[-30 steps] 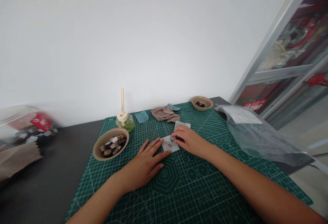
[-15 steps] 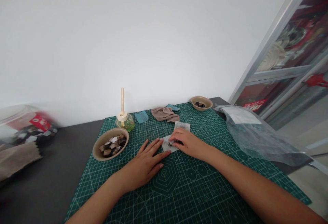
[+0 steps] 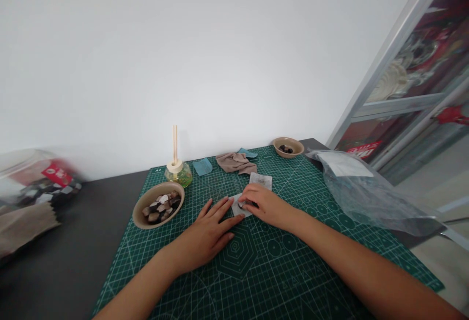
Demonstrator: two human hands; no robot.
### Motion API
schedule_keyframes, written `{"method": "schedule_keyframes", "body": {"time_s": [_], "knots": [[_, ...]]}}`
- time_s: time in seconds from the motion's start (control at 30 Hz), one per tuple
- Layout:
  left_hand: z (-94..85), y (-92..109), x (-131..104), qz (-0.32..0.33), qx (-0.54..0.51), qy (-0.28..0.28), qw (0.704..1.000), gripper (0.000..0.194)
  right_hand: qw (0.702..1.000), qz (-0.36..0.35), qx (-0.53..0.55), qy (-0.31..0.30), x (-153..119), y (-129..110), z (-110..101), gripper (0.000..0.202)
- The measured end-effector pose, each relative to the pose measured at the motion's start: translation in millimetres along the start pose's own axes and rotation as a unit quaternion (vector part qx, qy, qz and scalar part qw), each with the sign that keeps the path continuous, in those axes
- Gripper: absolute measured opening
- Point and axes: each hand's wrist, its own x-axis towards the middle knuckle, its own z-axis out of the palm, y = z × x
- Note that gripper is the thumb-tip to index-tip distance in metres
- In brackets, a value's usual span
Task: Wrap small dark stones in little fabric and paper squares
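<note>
One bag of stones (image 3: 47, 185) lies at far left, and next comes a bowl (image 3: 147, 199) of black, brown and white pieces on a green cutting mat (image 3: 311, 286). Beyond it stand a glass bottle (image 3: 180, 176) with two sticks and a blue sheet (image 3: 202, 166). The left hand (image 3: 210, 234), unmoved from a second ago, lies flat with fingers spread, holding down the edge of a gray sheet (image 3: 235, 208). On that sheet, a small dark stone (image 3: 241, 205), mostly hidden, is pinched narrowly by the right hand (image 3: 266, 206), which has slid slightly left since the earlier frame. A smaller bowl (image 3: 297, 147) with dark stones and a clear plastic bag (image 3: 366, 198) rest at right, unchanged
</note>
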Motion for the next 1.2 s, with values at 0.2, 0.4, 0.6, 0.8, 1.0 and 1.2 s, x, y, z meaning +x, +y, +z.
{"method": "schedule_keyframes", "body": {"time_s": [0.2,0.4,0.6,0.8,1.0,1.2], "knots": [[-0.2,0.4,-1.3,-0.001,-0.002,0.002,1.0,0.046,0.999,0.036,-0.027,0.008,-1.7,0.0,-3.2,0.012],[1.3,-1.5,-0.2,0.002,-0.005,0.003,1.0,0.048,1.0,0.021,-0.01,0.011,-2.3,-7.6,-0.5,0.013],[1.4,-1.3,-0.4,0.004,-0.003,0.005,1.0,0.047,0.999,0.028,-0.026,0.021,-3.8,-0.8,-1.9,0.011],[0.0,-1.2,0.0,0.005,0.004,0.006,1.0,0.047,1.0,0.023,-0.01,0.018,-2.5,-2.5,0.8,0.011],[-1.4,0.6,-0.6,-0.001,0.004,-0.005,1.0,0.047,0.997,0.034,-0.03,0.059,-3.4,-1.1,-1.6,0.014],[-0.2,-0.1,-0.6,0.001,-0.001,0.005,1.0,0.047,0.995,0.037,-0.079,0.053,-2.3,-2.6,0.8,0.011]]}}
